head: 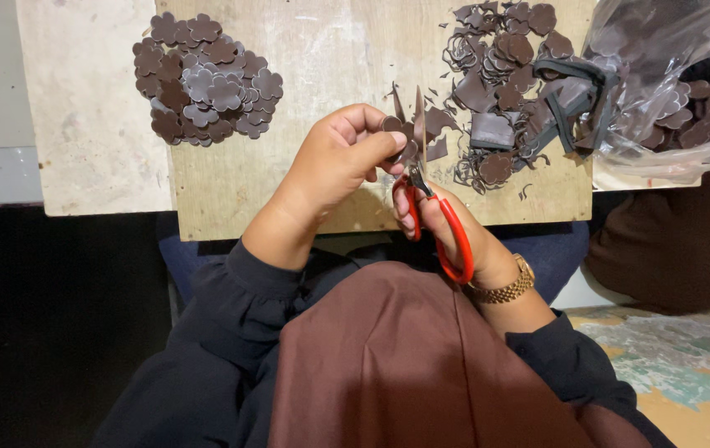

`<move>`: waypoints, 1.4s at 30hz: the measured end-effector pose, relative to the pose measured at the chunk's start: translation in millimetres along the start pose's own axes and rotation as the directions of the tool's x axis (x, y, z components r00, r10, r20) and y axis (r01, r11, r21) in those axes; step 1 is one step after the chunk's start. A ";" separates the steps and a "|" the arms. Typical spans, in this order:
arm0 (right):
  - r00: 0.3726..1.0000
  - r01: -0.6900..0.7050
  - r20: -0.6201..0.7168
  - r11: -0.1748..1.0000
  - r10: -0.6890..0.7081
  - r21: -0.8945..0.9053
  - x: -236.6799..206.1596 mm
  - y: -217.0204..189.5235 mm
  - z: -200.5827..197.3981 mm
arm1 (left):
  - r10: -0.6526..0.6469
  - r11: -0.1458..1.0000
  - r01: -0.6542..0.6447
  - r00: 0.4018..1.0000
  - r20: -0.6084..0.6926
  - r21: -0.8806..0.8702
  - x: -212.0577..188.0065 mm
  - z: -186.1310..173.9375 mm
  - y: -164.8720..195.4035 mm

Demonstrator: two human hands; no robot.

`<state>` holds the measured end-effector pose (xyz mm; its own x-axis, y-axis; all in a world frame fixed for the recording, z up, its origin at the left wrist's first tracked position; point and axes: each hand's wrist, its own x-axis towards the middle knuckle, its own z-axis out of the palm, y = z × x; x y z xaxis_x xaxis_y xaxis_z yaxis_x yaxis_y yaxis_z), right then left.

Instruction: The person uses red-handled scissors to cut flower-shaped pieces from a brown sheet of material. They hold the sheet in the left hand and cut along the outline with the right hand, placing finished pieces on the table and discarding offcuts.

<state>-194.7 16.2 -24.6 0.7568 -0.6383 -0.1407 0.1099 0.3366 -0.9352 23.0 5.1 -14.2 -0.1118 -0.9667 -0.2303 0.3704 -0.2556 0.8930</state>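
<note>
Wooden board (289, 191) below; left hand (334, 162) pinches brown flower piece (399, 133) between blades; right hand (446, 228) grips red scissors (425, 199).

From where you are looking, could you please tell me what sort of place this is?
Probably a small handcraft workspace, perhaps at home. A wooden board carries a pile of dark brown flower-shaped cutouts and a heap of offcuts, while red-handled scissors trim another piece.
</note>
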 end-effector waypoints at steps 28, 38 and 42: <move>0.998 -0.055 -0.013 0.998 0.055 0.000 -3.4 -4.3 2.7 | -0.133 0.972 0.137 0.990 0.037 -0.188 -6.6 5.8 4.5; 0.984 0.031 -0.172 0.997 -0.042 -0.066 4.2 5.5 13.8 | 0.007 0.997 -0.007 1.000 -0.005 -0.073 -3.7 10.4 -5.6; 0.985 0.025 -0.167 0.997 -0.037 -0.068 3.8 9.8 12.4 | 0.013 0.996 -0.014 1.000 -0.019 -0.091 -2.5 11.1 -8.4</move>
<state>-182.7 25.7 -30.3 0.6337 -0.7571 -0.1589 0.0850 0.2723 -0.9584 9.9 9.8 -16.8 -0.0897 -0.9699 -0.2263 0.4541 -0.2420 0.8574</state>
